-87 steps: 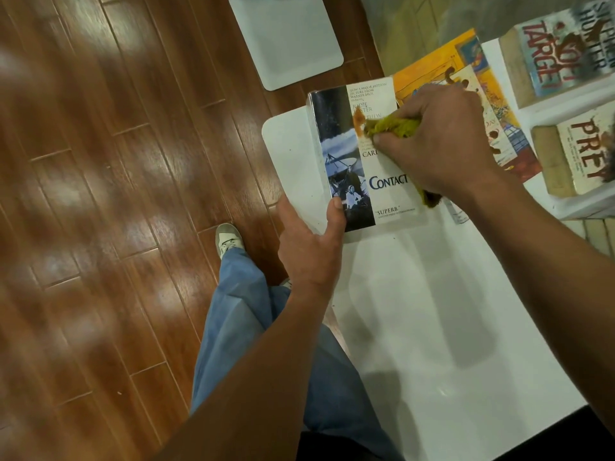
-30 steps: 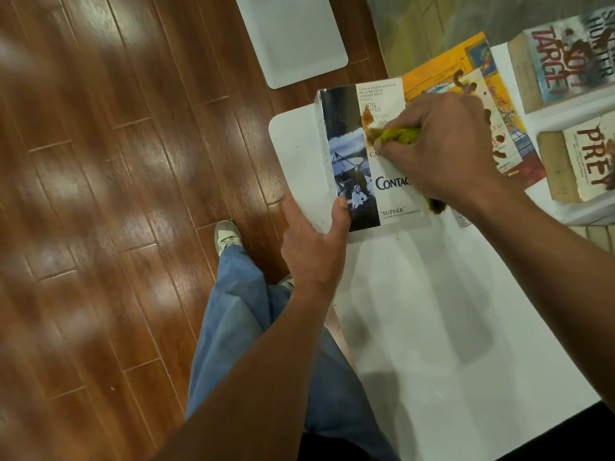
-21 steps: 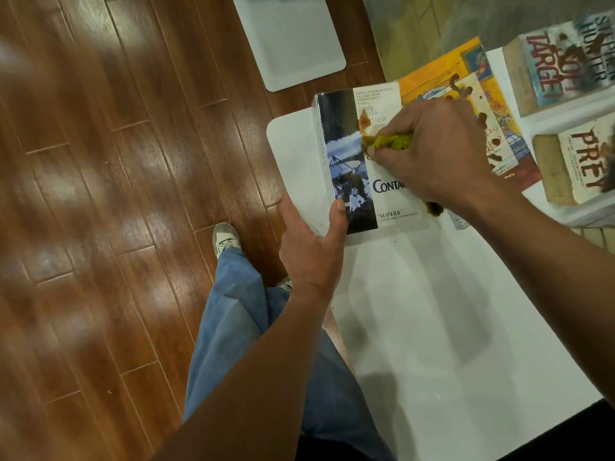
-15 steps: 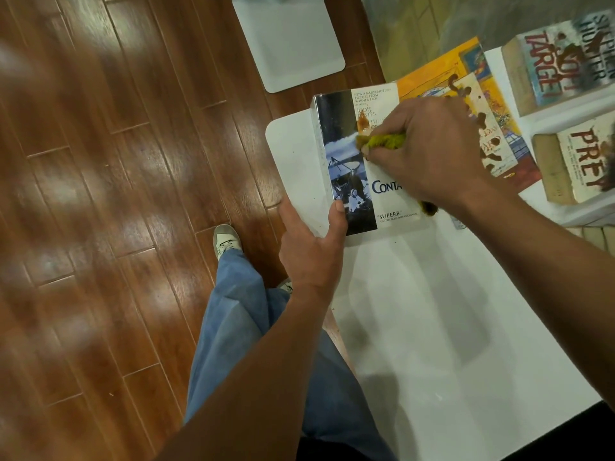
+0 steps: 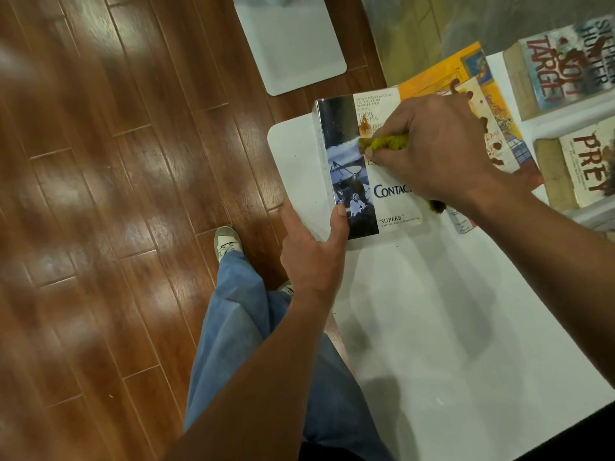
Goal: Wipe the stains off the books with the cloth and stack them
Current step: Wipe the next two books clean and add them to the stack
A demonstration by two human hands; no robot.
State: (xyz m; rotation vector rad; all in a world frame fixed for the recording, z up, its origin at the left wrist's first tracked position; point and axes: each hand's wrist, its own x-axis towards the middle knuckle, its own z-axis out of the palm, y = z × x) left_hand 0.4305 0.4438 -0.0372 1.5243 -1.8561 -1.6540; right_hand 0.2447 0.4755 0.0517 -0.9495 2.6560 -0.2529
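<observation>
The "Contact" paperback (image 5: 352,181) lies near the white table's (image 5: 432,327) far left corner. My left hand (image 5: 314,247) grips its near left corner, thumb on the cover. My right hand (image 5: 436,151) holds a yellow-green cloth (image 5: 387,143) bunched in its fingers and presses it on the cover just below a brown stain (image 5: 365,125). A stained orange book (image 5: 466,91) lies partly under my right hand. Two more stained paperbacks, "Soft Target" (image 5: 565,61) and "Prey" (image 5: 585,168), lie at the right.
The table's left edge runs along a wooden floor (image 5: 116,194). A white panel (image 5: 289,44) lies on the floor beyond the table. My legs in blue trousers (image 5: 249,344) stand beside the table. The near half of the tabletop is bare white.
My right hand has rubbed the cloth back and forth in small strokes beside the brown stain. The book and my left hand have kept their place.
</observation>
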